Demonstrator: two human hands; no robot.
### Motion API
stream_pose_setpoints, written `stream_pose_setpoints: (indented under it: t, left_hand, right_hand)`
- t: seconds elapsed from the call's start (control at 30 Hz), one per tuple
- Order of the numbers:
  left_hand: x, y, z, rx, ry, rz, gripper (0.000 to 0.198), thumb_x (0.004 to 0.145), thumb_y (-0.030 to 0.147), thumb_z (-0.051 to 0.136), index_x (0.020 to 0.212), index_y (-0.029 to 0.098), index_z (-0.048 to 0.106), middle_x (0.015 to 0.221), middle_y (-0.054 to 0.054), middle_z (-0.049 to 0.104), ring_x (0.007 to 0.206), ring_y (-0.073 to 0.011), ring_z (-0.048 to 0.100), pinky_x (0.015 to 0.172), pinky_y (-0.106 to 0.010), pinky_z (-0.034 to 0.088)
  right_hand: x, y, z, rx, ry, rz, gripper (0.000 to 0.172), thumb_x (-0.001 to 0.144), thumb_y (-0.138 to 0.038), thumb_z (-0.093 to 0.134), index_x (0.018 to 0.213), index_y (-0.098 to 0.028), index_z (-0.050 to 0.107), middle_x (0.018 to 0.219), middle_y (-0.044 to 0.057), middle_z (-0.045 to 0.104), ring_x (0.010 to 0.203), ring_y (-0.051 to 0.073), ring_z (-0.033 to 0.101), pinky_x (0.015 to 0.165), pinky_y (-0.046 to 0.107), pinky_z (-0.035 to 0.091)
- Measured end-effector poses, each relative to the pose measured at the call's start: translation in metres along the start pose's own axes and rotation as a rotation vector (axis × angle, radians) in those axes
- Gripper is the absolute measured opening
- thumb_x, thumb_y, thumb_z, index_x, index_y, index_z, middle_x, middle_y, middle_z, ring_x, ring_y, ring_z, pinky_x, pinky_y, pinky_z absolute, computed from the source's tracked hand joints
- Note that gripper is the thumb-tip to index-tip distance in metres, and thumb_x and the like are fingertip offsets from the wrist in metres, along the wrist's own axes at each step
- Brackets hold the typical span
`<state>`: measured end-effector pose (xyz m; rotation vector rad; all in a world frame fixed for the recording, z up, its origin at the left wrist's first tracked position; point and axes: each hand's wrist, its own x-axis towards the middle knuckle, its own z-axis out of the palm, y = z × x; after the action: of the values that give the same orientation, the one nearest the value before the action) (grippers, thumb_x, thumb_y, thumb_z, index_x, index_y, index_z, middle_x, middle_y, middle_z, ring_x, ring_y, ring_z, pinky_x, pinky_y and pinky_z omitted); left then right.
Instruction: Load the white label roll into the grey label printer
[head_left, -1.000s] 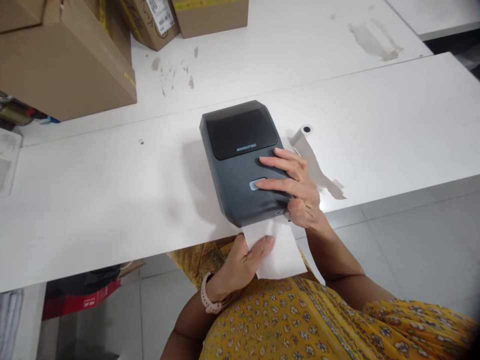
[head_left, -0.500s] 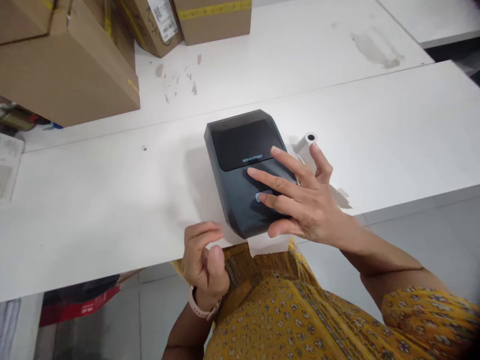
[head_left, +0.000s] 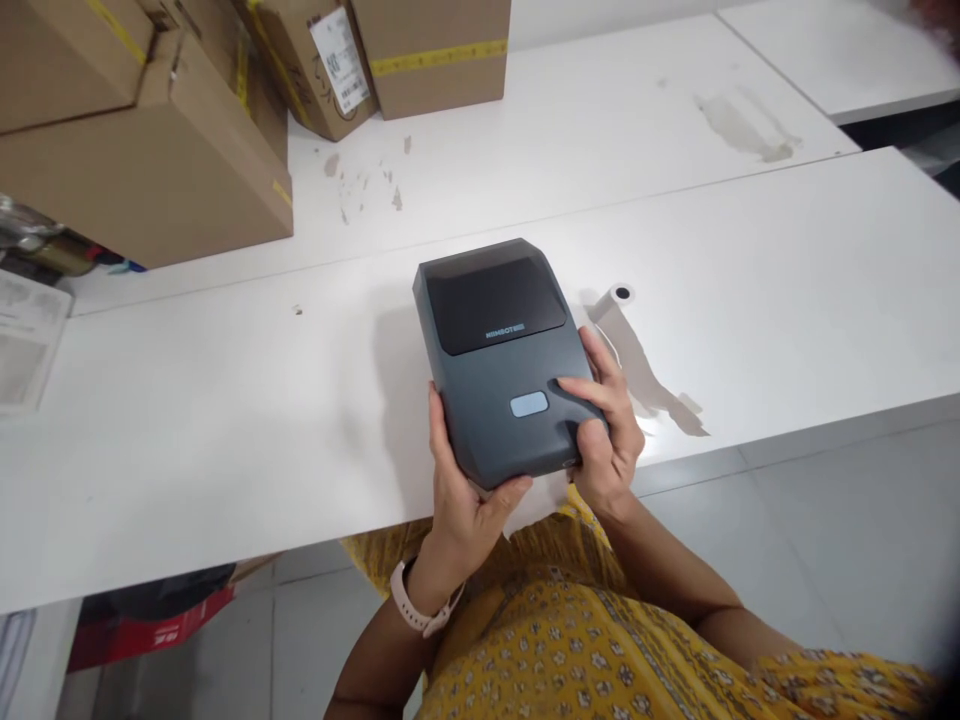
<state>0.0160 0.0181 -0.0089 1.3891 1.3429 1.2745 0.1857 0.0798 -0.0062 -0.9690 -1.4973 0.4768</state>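
Observation:
A dark grey-blue label printer [head_left: 487,380] with a black window and a light blue button [head_left: 529,404] is at the front of the white table. My left hand [head_left: 465,490] grips its near left corner, fingers along the side and thumb on the near edge. On the opposite side, my right hand [head_left: 609,425] is wrapped round the near right corner, one fingertip on the top face beside the button. White paper [head_left: 536,507] shows under the printer's near edge. Just to the right lies a small roll of white paper [head_left: 619,297].
Cardboard boxes [head_left: 214,165] are stacked at the back left. A printed sheet or packet [head_left: 30,340] lies at the left edge. The white table's [head_left: 225,440] near edge runs in front of my body. A red item [head_left: 150,630] is below the table.
My left hand has come up from beside the printer and taken hold of its corner. My right hand has left the button and slid to the right side, gripping there.

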Motion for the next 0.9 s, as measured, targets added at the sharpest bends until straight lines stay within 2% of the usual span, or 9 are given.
stream_pose_setpoints:
  t: [0.2, 0.33, 0.47, 0.57, 0.67, 0.77, 0.9]
  left_hand:
    - [0.046, 0.003, -0.015, 0.027, -0.076, -0.001, 0.110, 0.093, 0.053, 0.075, 0.171, 0.036, -0.001, 0.181, -0.014, 0.013, 0.163, -0.0333, 0.032, 0.130, -0.051, 0.036]
    - [0.087, 0.003, -0.028, 0.058, -0.124, -0.002, 0.112, 0.091, 0.058, 0.074, 0.171, 0.034, -0.002, 0.180, -0.013, 0.018, 0.163, -0.0333, 0.033, 0.132, -0.054, 0.030]
    - [0.117, -0.001, -0.033, 0.057, -0.122, 0.038, 0.118, 0.087, 0.060, 0.078, 0.171, 0.033, 0.000, 0.181, -0.013, 0.014, 0.164, -0.0344, 0.029, 0.134, -0.054, 0.026]
    - [0.120, -0.005, -0.030, 0.051, -0.079, 0.055, 0.122, 0.084, 0.059, 0.082, 0.171, 0.032, 0.001, 0.182, -0.014, 0.012, 0.167, -0.0349, 0.020, 0.135, -0.054, 0.022]
    - [0.113, -0.011, -0.025, 0.021, -0.030, 0.015, 0.125, 0.082, 0.059, 0.084, 0.171, 0.032, 0.001, 0.181, -0.015, 0.011, 0.168, -0.0352, 0.018, 0.136, -0.054, 0.021]
    - [0.106, -0.015, -0.023, -0.033, -0.030, -0.019, 0.123, 0.082, 0.060, 0.083, 0.171, 0.031, 0.004, 0.181, -0.017, 0.015, 0.166, -0.0348, 0.024, 0.134, -0.053, 0.028]
    - [0.105, -0.015, -0.022, -0.112, -0.023, -0.034, 0.120, 0.083, 0.062, 0.081, 0.171, 0.031, 0.006, 0.180, -0.017, 0.021, 0.163, -0.0334, 0.033, 0.129, -0.048, 0.039]
  right_hand:
    - [0.029, 0.011, 0.021, -0.040, 0.035, 0.005, 0.032, 0.107, -0.045, 0.047, 0.125, -0.031, 0.069, 0.162, 0.007, 0.055, 0.154, 0.034, 0.048, 0.126, 0.064, 0.039]
    - [0.058, 0.026, 0.036, -0.028, -0.002, 0.018, 0.035, 0.107, -0.052, 0.048, 0.124, -0.030, 0.068, 0.159, 0.010, 0.055, 0.154, 0.033, 0.047, 0.128, 0.061, 0.037]
    - [0.079, 0.037, 0.044, 0.027, -0.047, 0.050, 0.041, 0.105, -0.061, 0.048, 0.126, -0.031, 0.068, 0.162, 0.008, 0.052, 0.156, 0.031, 0.044, 0.131, 0.059, 0.033]
    - [0.079, 0.042, 0.047, 0.126, -0.024, 0.154, 0.050, 0.103, -0.066, 0.050, 0.141, -0.034, 0.060, 0.165, 0.006, 0.050, 0.157, 0.030, 0.043, 0.132, 0.056, 0.033]
    - [0.068, 0.049, 0.049, 0.269, 0.063, 0.319, 0.057, 0.106, -0.067, 0.040, 0.152, -0.035, 0.052, 0.163, 0.005, 0.054, 0.153, 0.028, 0.049, 0.130, 0.056, 0.037]
    - [0.057, 0.056, 0.050, 0.332, 0.074, 0.387, 0.055, 0.108, -0.064, 0.037, 0.151, -0.035, 0.055, 0.163, 0.002, 0.055, 0.154, 0.026, 0.048, 0.133, 0.055, 0.032]
    - [0.050, 0.059, 0.050, 0.344, 0.043, 0.389, 0.058, 0.107, -0.065, 0.039, 0.157, -0.037, 0.051, 0.169, -0.001, 0.048, 0.159, 0.026, 0.041, 0.135, 0.055, 0.026]
